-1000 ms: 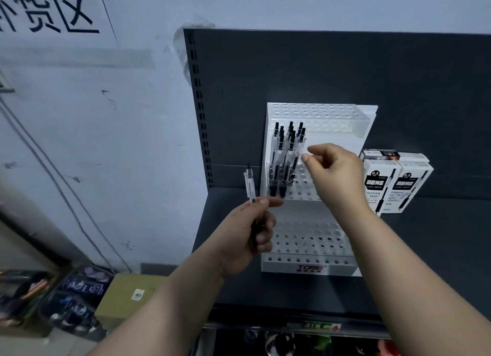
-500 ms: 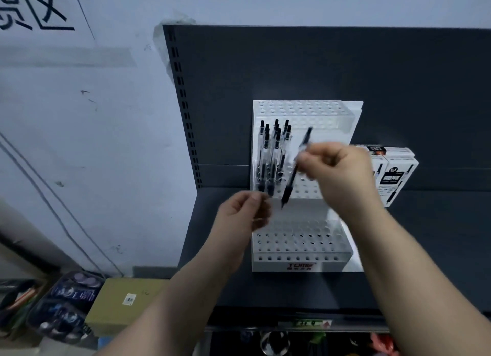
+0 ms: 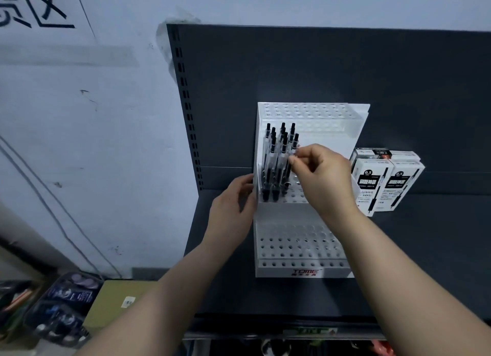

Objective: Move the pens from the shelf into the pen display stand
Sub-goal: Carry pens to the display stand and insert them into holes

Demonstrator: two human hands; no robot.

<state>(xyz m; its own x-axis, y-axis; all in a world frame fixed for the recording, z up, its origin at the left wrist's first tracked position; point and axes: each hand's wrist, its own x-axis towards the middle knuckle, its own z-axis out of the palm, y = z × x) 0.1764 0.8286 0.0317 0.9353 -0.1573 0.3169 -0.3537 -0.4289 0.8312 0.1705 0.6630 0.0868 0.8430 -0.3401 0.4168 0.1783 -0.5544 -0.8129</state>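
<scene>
At the far left we see a pale wall (image 3: 79, 143) with black characters painted at its top, and below it, on the floor, some dark blister packs (image 3: 63, 310) beside a cardboard box (image 3: 117, 302). Next comes the dark grey shelf (image 3: 425, 249), on which the white pen display stand (image 3: 300, 249) rises in tiers of small holes. Our left hand (image 3: 233, 209) rests against the stand's left side at the middle tier, its fingers (image 3: 248, 185) relaxed and lightly spread, touching the white edge and holding nothing. Just to the right of it, a cluster of clear pens (image 3: 275, 164) stands in the left end of the middle tier; their long axes are close to upright, with the black clickers up and the dark tips down in the holes. At the right edge of that cluster, our right hand (image 3: 325, 180) pinches one pen (image 3: 295, 140) between thumb and forefinger, its fingers (image 3: 295, 160) closed on the clear barrel. This pen too stands nearly upright, leaning a little to the right at the top, clicker up; its lower end is lost among the others, so we cannot tell whether it sits in a hole. Further right, just beside the stand, white pen boxes (image 3: 385, 182) stand on the shelf
</scene>
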